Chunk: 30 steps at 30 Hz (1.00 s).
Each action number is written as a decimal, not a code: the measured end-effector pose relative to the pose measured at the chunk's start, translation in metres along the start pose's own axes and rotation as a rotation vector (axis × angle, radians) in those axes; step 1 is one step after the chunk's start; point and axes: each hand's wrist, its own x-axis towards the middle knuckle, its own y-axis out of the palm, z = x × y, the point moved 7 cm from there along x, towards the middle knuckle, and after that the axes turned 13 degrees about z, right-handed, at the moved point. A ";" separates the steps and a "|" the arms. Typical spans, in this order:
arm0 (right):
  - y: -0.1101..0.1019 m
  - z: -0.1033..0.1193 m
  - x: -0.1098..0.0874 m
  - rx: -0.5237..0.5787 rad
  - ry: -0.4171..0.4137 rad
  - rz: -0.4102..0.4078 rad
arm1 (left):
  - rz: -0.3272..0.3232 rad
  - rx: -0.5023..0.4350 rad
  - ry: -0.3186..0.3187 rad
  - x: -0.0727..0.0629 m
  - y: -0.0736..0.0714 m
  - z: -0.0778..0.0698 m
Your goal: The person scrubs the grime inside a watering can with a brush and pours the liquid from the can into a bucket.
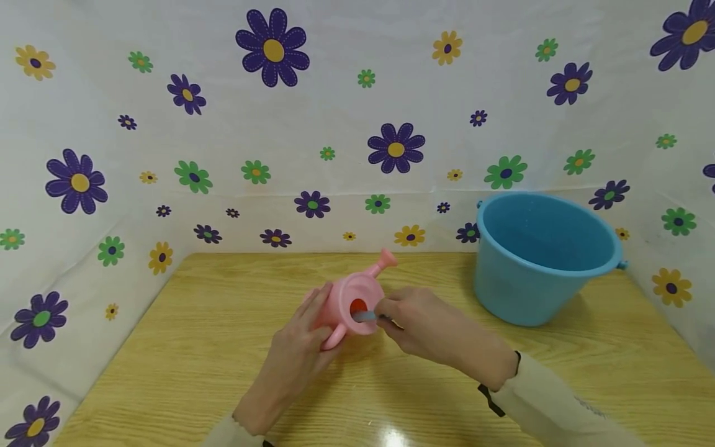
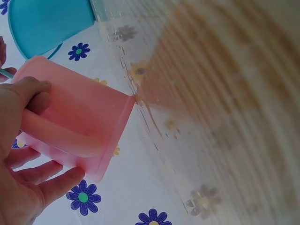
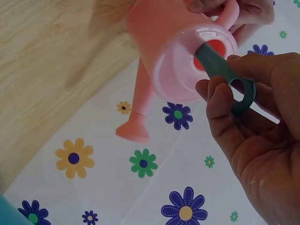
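Note:
A pink watering can (image 1: pixel 337 304) is tipped over the table, its top opening turned toward the right hand and its spout (image 1: pixel 384 262) pointing away to the right. The left hand (image 1: pixel 297 341) holds it by the body and handle; in the left wrist view the thumb hooks over the handle (image 2: pixel 61 133) and the fingers spread along the side. With thumb and fingers, the right hand (image 1: pixel 421 323) pinches a teal tool handle (image 3: pixel 218 65) that has a hole at its end. The handle runs into the can's opening, where red-orange shows; its far end is hidden inside.
A large blue bucket (image 1: pixel 522 295) stands on the right side of the wooden table (image 1: pixel 223 298). White cloth (image 1: pixel 335 112) printed with flowers hangs behind the table and along both sides.

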 end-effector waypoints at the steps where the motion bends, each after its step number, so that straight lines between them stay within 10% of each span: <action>1: 0.002 0.000 0.001 0.001 0.000 0.001 | 0.006 -0.005 -0.003 0.000 0.000 0.000; 16: 0.021 -0.010 0.008 0.013 0.072 0.123 | 0.039 -0.004 -0.012 0.006 0.002 -0.001; 30: 0.015 -0.013 0.001 0.117 0.014 -0.135 | 0.050 -0.023 -0.003 0.006 0.002 0.003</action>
